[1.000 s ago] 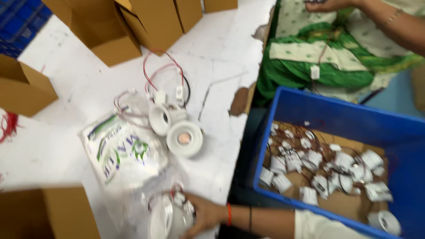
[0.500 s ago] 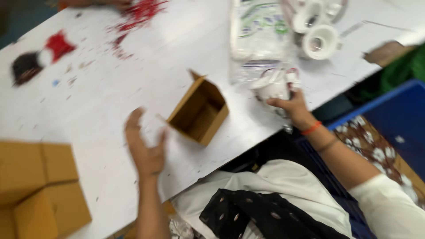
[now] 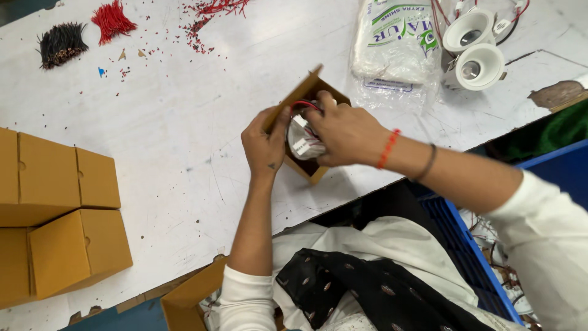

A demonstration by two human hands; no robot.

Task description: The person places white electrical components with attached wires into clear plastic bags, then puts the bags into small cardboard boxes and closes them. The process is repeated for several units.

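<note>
Just in front of the clear plastic bag [image 3: 392,49] on the white table [image 3: 184,153], a small open cardboard box [image 3: 306,132] is gripped at its flap side by the left hand [image 3: 264,142]. The right hand [image 3: 346,132] closes its fingers on a bagged white downlight fitting [image 3: 303,142] with a red wire, held in the box's mouth. Two bare downlights [image 3: 474,49] lie beside the bag.

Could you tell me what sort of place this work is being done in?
Probably a small packing workshop for light fittings. On the white table lie two round white downlights, closed cardboard boxes and bundles of cut wire, while both hands put a wrapped fitting into an open carton.
</note>
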